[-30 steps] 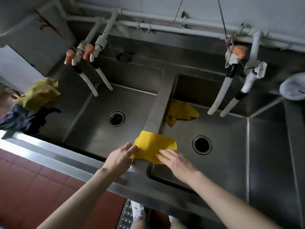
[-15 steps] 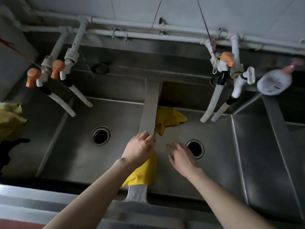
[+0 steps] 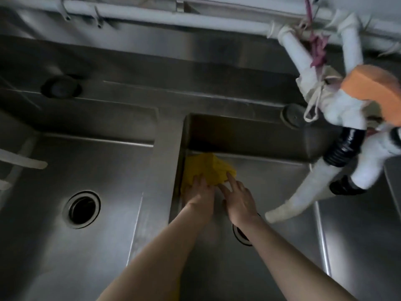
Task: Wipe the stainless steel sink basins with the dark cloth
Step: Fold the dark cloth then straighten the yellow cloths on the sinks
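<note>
Head cam, looking down into a steel double sink w/ a flat divider running front to back btwn two basins.

Both bare hands reach into the right basin, near its back left corner. Left hand lies palm-down, fingers spread flat on a yellow cloth; not gripping, just pressing on it. Right hand is just beside the left, also flat and open, index finger stretched out and touching the cloth's right edge. The hands sit close together, side by side, prob. not touching each other, though the gap is hard to judge in the dim light.

The cloth is bunched up against the divider wall and the basin's back wall. It looks bright yellow here, not dark. A bit more yellow shows low down under the left forearm, too hidden to make out.

The right basin's drain is mostly covered by the right forearm. Left basin has its round drain fully in view.

Upper right: a white tap w/ an orange handle, a black ribbed collar and a white hose hanging over the right basin. White pipes run along the back wall. Image is motion-blurred at the edges.
</note>
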`<state>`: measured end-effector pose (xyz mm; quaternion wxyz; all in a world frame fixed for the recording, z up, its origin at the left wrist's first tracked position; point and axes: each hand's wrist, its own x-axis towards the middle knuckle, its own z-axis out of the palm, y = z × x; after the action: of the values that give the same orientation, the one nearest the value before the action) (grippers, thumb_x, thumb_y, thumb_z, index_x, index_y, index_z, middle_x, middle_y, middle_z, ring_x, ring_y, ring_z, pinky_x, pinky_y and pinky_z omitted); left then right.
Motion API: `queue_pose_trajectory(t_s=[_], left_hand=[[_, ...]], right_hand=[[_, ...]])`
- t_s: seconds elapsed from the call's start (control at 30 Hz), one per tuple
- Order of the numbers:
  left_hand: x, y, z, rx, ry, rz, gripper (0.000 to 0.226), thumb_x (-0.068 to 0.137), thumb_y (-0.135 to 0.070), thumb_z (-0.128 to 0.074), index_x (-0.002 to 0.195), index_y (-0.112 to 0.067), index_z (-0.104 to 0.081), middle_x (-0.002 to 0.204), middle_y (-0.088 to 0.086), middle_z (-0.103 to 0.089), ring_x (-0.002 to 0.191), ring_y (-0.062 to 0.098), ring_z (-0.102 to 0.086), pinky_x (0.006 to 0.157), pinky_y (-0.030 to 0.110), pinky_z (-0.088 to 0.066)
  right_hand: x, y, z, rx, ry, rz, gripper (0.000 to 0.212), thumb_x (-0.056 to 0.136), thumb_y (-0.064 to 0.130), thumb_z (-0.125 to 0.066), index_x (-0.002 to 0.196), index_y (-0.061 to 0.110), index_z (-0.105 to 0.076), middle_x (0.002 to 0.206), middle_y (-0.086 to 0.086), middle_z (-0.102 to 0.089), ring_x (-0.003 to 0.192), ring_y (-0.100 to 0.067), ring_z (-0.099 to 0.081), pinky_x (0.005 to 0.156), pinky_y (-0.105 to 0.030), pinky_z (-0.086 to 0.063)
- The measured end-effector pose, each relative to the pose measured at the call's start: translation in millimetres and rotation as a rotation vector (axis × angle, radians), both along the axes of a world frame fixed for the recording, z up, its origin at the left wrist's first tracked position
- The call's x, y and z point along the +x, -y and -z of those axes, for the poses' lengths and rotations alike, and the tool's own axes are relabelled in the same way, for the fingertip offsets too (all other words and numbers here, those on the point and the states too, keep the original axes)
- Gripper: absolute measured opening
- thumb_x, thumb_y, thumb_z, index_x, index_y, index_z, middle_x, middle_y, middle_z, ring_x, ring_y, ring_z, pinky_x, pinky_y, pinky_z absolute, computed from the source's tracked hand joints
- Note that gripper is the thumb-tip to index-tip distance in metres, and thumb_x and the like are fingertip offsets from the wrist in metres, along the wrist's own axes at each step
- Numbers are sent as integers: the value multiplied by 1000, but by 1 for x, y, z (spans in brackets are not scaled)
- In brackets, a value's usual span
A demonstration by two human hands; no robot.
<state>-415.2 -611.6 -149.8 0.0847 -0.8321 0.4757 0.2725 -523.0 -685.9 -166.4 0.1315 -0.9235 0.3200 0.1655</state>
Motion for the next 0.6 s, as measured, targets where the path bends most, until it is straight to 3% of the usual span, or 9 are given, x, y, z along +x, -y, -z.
queue_pose_trajectory(t_s=[0.13,0.23,0.33,0.5,0.6], left_hand=[[6,10,51,18,-55,-222,54,102,-35,-27,152,-18,-13,161,6,-2,147,25,-8,116,41,-14],[10,6,83,51,-6,-293,53,102,-36,-28,151,-19,-17,161,7,1,147,29,-9,116,45,-14],[12,1,90,100,24,-301,52,102,-35,-25,151,-19,-16,161,8,-3,146,31,-11,117,44,-15],[6,1,78,182,39,-97,56,101,-23,-24,152,-15,-2,161,1,1,147,32,-1,118,47,-9],[4,-10,70,170,42,-94,61,99,-23,-30,152,-13,-2,160,1,-4,146,28,-6,117,46,-13]], right_hand=[[9,16,28,31,-51,22,52,96,13,-41,146,23,-35,161,-7,-5,141,-31,-22,111,-42,-25],[19,21,42,69,-91,-8,52,98,13,-34,148,25,-30,161,-1,3,146,-26,-6,117,-43,-10],[24,22,49,68,-101,-46,52,98,14,-33,149,22,-27,161,-2,0,147,-26,-5,117,-44,-6],[22,11,47,31,-69,-34,55,98,11,-30,151,15,-17,160,-6,-10,145,-27,-14,117,-44,-7],[14,-2,32,-33,95,-31,53,84,6,-39,136,3,-49,144,-15,-46,129,-34,-46,109,-49,-31]])
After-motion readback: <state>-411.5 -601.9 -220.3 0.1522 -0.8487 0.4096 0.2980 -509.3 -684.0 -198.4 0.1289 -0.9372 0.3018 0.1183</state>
